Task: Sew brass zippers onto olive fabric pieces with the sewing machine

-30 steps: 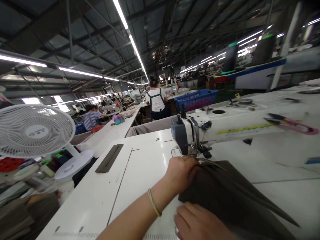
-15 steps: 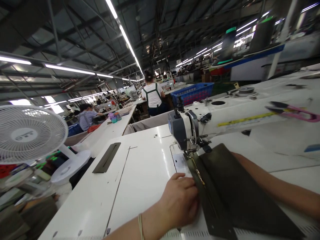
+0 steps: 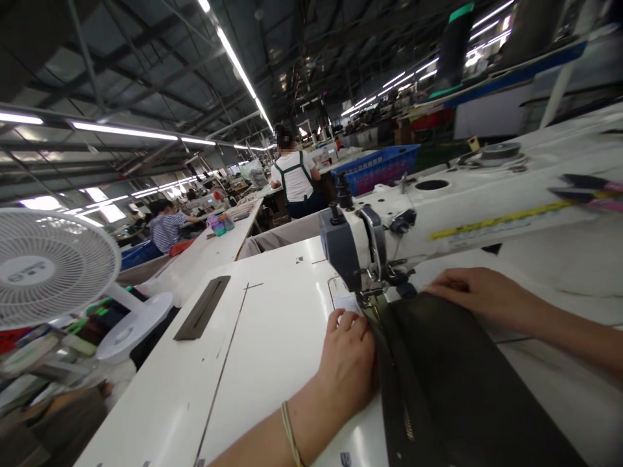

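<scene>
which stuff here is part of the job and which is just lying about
Part of the job:
dark olive fabric, under the left hand and right hand
sewing machine

Just lying about:
pink-handled thread snips
white pedestal fan
blue plastic crate

This is a big sewing factory. A sewing machine (image 3: 360, 243) sits on a long white table (image 3: 263, 324), more tables and workers (image 3: 294, 178) go far back, and long lights (image 3: 236, 65) hang under the steel roof (image 3: 146, 71).
</scene>
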`<state>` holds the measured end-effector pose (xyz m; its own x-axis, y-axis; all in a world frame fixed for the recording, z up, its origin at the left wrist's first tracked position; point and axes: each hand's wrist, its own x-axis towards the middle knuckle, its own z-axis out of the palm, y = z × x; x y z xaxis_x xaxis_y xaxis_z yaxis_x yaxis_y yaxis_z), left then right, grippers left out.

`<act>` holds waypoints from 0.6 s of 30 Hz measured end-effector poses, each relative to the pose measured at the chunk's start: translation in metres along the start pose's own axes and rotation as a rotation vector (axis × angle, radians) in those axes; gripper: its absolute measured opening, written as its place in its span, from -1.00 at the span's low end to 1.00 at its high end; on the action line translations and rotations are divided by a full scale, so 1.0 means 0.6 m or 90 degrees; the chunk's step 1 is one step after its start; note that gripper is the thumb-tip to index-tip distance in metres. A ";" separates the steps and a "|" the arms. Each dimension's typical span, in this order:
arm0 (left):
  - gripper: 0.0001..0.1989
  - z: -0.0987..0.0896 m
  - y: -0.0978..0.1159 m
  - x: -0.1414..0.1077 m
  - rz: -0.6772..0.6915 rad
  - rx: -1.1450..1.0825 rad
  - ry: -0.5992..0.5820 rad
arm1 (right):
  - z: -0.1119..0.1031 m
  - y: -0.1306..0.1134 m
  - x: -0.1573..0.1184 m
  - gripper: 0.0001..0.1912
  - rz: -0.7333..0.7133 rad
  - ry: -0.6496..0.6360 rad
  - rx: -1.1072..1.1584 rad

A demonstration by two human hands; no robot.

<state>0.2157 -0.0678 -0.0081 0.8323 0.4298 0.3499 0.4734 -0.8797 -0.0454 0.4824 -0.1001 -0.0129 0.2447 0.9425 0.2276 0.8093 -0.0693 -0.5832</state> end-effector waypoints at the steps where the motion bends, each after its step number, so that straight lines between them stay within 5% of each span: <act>1: -0.94 0.000 0.000 0.000 0.004 0.004 0.006 | 0.004 -0.002 -0.001 -0.61 -0.039 -0.011 -0.045; 10: -0.88 0.008 0.000 0.005 0.022 0.021 0.052 | 0.021 0.021 -0.014 -0.72 -0.172 0.033 -0.281; 15: -0.89 0.012 0.003 0.001 -0.019 -0.031 0.064 | 0.007 -0.035 -0.023 -0.73 -0.225 0.098 -0.381; 18: -0.88 0.013 0.005 -0.003 -0.080 -0.080 0.079 | 0.034 -0.081 -0.050 -0.73 -0.349 0.167 -0.346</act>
<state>0.2181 -0.0694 -0.0163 0.7240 0.5158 0.4581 0.5248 -0.8428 0.1195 0.4250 -0.1183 -0.0074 -0.1986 0.7858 0.5857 0.9800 0.1667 0.1086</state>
